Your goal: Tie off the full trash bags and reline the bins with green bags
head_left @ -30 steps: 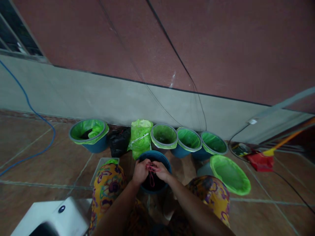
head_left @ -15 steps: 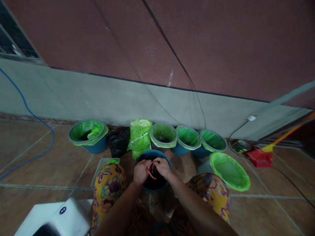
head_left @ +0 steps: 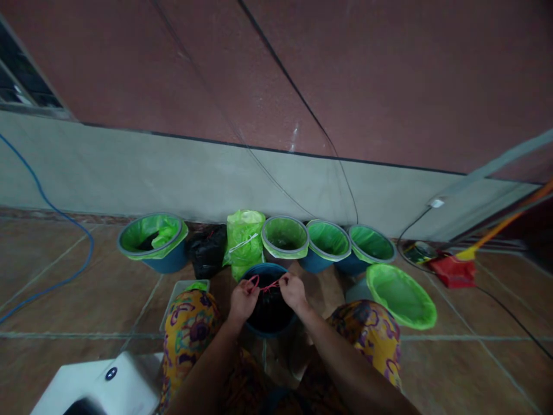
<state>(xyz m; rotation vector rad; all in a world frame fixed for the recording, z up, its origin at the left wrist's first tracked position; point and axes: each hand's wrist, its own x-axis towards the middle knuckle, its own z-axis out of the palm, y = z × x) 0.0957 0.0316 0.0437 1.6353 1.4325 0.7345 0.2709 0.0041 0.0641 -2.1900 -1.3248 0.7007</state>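
Note:
Over a blue bucket (head_left: pixel 263 332) between my knees, both hands pinch a red drawstring (head_left: pixel 270 286). My left hand (head_left: pixel 244 298) is closed on one side of it, where a loop stands up from the fingers. The other side is gripped by my right hand (head_left: pixel 294 291), and the string runs taut across the gap. Just below it, the gathered top of a black plastic bag (head_left: pixel 270 305) shows inside the bucket. How far down the bag reaches is hidden in the dark.
Buckets with green liners (head_left: pixel 285 236) line the wall, with a black bag (head_left: pixel 208 251) and a tied green bag (head_left: pixel 245 242) among them. A tilted green-lined bin (head_left: pixel 401 297) stands right, near a red dustpan (head_left: pixel 453 271). A white plastic tub (head_left: pixel 175 294) sits by my left knee.
My hands have moved apart, the left one outward and the right one slightly right. The red drawstring, bunched between them before, is now stretched across. The view has shifted slightly.

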